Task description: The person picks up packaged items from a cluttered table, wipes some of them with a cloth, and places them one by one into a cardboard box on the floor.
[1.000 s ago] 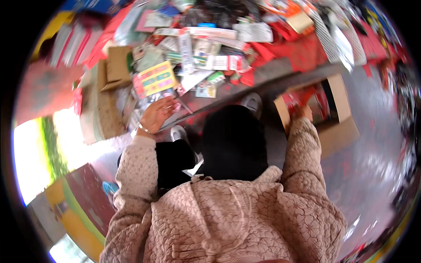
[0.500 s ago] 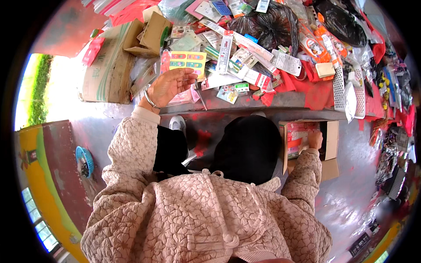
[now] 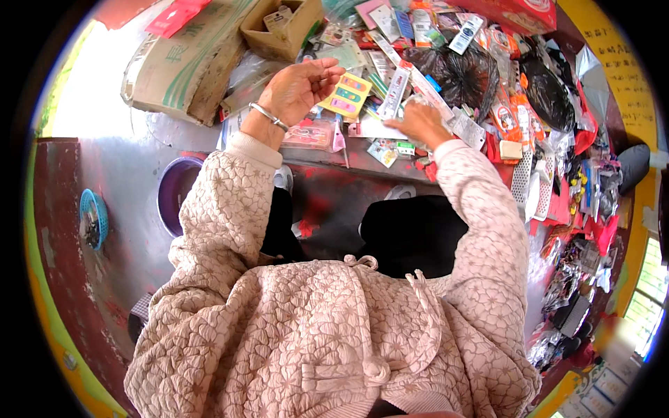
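Cluttered tabletop: L hand nr yellow card, R hand nr pkgs.

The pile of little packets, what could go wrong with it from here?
The packets overlap in a jumble, so some might slide if the right hand pushes among them. A small picture card lies near the front edge of the raised surface, so a bump could knock it off. The silver bracelet might snag a packet if the left hand dips lower.
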A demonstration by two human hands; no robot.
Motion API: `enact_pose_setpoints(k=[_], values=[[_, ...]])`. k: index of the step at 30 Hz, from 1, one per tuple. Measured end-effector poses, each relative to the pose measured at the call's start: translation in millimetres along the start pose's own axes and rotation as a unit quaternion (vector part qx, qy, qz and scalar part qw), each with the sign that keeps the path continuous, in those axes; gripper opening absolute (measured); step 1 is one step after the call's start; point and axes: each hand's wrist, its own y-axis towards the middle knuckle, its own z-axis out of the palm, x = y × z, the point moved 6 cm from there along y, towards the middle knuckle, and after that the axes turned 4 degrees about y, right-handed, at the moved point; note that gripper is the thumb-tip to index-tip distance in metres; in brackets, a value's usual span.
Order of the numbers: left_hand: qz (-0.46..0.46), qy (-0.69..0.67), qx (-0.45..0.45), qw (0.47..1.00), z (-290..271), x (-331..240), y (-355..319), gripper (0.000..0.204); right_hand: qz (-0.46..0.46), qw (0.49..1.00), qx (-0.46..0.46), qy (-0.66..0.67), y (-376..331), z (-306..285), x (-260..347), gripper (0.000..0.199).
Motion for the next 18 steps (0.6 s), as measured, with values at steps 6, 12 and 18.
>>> enact_pose_setpoints(k=[6,12,18], values=[[0.031,-0.044,-0.027,0.998,-17.5,-32.6,-10.2,0.027,-0.011,0.997,-0.022,-0.079,51.9,59.8,9.5,0.048],[0.048,-0.050,-0.030,0.997,-32.7,-47.9,-14.4,0.028,0.012,1.000,0.007,-0.020,66.2,68.6,-44.1,0.027],[0.026,-0.052,-0.057,0.997,-33.2,-30.5,-2.9,0.027,0.261,0.735,-0.177,0.601,33.5,-7.6,-123.7,0.023]])
